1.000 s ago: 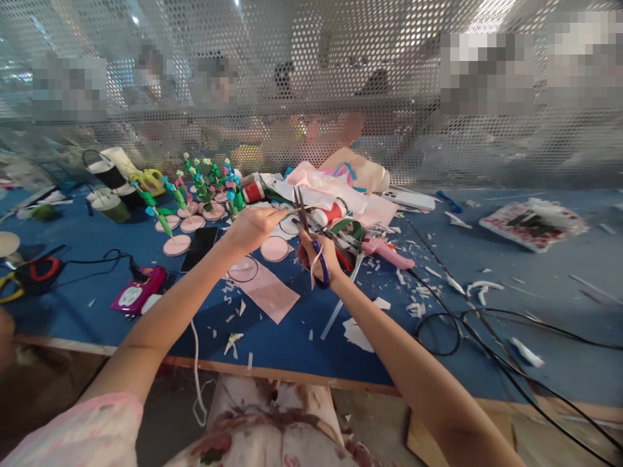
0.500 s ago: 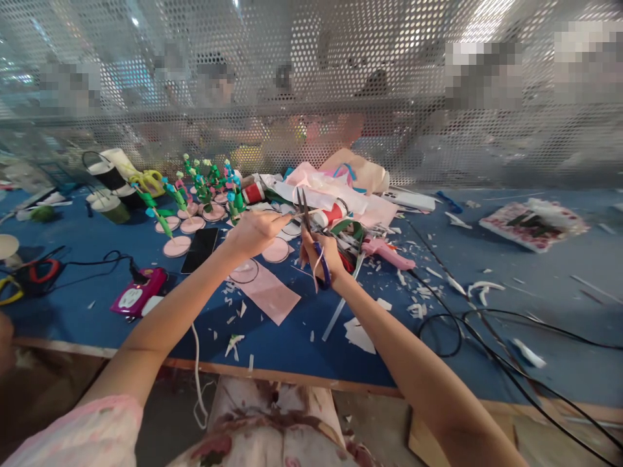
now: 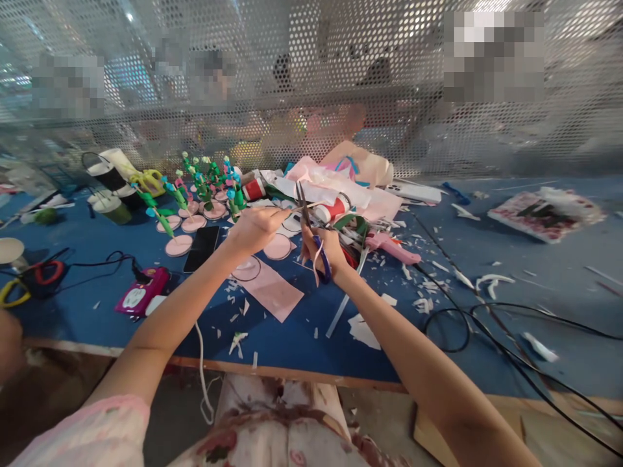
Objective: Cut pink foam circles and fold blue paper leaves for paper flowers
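My left hand (image 3: 256,228) pinches a thin pale pink strip (image 3: 305,206), whose kind I cannot make out for certain. The strip runs across to the scissors (image 3: 302,201), and their blades point up and away from me. My right hand (image 3: 325,250) is closed round the blue scissor handles. A narrow pinkish piece hangs beside that hand. Below my hands lies a pink paper sheet (image 3: 275,292) with a thin ring on it. A round pink disc (image 3: 277,246) rests under my left fingers. Just behind the scissors is a red-and-white spool (image 3: 333,209).
Green and blue flower-like pieces stand on pink discs (image 3: 193,224) at left, near a black phone (image 3: 202,248) and a magenta box (image 3: 142,292). A pink glue gun (image 3: 394,248) lies right, its cable looping. White scraps litter the table (image 3: 302,353); a perforated metal screen (image 3: 418,143) rises behind.
The view has shifted slightly. Both hands keep nearly the same place, with the strip still at the scissors.
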A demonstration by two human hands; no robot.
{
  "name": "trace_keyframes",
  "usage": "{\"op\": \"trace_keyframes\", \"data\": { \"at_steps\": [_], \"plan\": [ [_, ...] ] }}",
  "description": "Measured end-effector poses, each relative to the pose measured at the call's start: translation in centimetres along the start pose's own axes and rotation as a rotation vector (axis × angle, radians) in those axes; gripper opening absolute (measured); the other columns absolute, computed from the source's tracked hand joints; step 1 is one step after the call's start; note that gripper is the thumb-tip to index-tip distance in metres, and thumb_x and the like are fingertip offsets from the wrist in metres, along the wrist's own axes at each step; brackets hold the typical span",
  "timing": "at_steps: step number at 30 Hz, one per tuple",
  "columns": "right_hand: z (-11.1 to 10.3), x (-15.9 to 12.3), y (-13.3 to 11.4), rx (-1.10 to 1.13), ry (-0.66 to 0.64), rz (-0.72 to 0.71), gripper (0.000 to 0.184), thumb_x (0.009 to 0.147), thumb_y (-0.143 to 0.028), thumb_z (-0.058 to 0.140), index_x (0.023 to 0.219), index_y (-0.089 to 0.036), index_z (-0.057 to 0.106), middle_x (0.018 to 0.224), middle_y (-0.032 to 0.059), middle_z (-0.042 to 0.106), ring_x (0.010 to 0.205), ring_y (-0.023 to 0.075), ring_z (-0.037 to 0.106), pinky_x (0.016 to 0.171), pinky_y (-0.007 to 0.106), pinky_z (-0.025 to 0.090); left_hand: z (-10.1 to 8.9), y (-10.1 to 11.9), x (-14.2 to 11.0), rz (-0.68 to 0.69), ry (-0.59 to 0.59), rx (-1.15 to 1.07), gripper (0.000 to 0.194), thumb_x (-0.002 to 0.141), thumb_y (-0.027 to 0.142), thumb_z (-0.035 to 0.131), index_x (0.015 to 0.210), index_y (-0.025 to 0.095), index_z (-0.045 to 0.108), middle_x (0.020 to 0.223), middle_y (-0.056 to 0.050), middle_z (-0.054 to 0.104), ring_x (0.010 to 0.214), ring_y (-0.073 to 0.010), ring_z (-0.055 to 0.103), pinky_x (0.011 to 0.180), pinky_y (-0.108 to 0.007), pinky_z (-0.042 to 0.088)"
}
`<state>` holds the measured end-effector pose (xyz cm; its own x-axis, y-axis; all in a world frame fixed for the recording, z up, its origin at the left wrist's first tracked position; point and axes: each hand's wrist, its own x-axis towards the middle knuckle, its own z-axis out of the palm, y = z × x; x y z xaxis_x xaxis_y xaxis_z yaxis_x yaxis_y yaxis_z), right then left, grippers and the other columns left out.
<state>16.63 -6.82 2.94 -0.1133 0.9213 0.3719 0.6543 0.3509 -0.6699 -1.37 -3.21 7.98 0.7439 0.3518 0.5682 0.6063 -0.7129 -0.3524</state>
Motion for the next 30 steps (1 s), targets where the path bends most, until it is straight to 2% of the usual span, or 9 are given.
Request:
{"op": "trace_keyframes", "data": {
  "at_steps": [5, 12, 17, 24, 30],
  "plan": [
    [-0.7, -0.2, -0.7, 0.090, -0.024, 0.049, 0.047, 0.086, -0.054, 0.043, 0.058, -0.018, 0.053, 0.051, 0.0047, 0.058, 0.052, 0.0162, 0.056, 0.057, 0.028, 0.043, -0.7, -0.1, 0.2, 0.079, -0.050, -0.034, 0.033, 0.083, 0.004, 0.042, 0.105, 0.012, 0.064, 0.085, -0.006, 0.074, 0.075, -0.0151, 0.068, 0.062, -0.024, 0.054],
    [-1.8, 0.0, -1.5, 0.170, -0.149, 0.120, 0.048, 0.084, -0.057, 0.044, 0.065, -0.016, 0.060, 0.053, 0.0038, 0.060, 0.054, 0.0158, 0.055, 0.058, 0.027, 0.042, -0.9, 0.2, 0.2, 0.127, -0.119, -0.032, 0.034, 0.078, 0.002, 0.043, 0.101, 0.012, 0.065, 0.084, -0.005, 0.074, 0.071, -0.0151, 0.068, 0.060, -0.024, 0.053],
    [-2.0, 0.2, -1.1, 0.164, -0.127, 0.185, 0.049, 0.081, -0.058, 0.049, 0.054, -0.017, 0.054, 0.051, 0.0043, 0.060, 0.049, 0.0142, 0.053, 0.052, 0.025, 0.042, -0.4, 0.2, 0.1, 0.139, -0.094, -0.057, 0.035, 0.079, 0.002, 0.041, 0.104, 0.011, 0.064, 0.086, -0.007, 0.074, 0.071, -0.0156, 0.068, 0.060, -0.025, 0.052],
    [-2.0, 0.3, -0.9, 0.069, -0.083, 0.096, 0.053, 0.084, -0.055, 0.044, 0.044, -0.020, 0.044, 0.049, 0.0068, 0.060, 0.048, 0.0161, 0.053, 0.053, 0.028, 0.042, -0.5, 0.2, 0.0, 0.127, -0.109, -0.049, 0.036, 0.080, 0.003, 0.041, 0.107, 0.010, 0.064, 0.084, -0.007, 0.073, 0.069, -0.0150, 0.068, 0.059, -0.024, 0.051],
    [-1.3, 0.6, -0.6, 0.008, -0.091, 0.052, 0.044, 0.083, -0.043, 0.045, 0.047, -0.020, 0.036, 0.048, 0.0053, 0.054, 0.050, 0.0158, 0.051, 0.052, 0.028, 0.037, -0.6, -0.1, 0.0, 0.115, -0.123, -0.023, 0.039, 0.079, 0.001, 0.040, 0.109, 0.011, 0.064, 0.084, -0.006, 0.074, 0.069, -0.0142, 0.067, 0.058, -0.023, 0.052]
  ]
}}
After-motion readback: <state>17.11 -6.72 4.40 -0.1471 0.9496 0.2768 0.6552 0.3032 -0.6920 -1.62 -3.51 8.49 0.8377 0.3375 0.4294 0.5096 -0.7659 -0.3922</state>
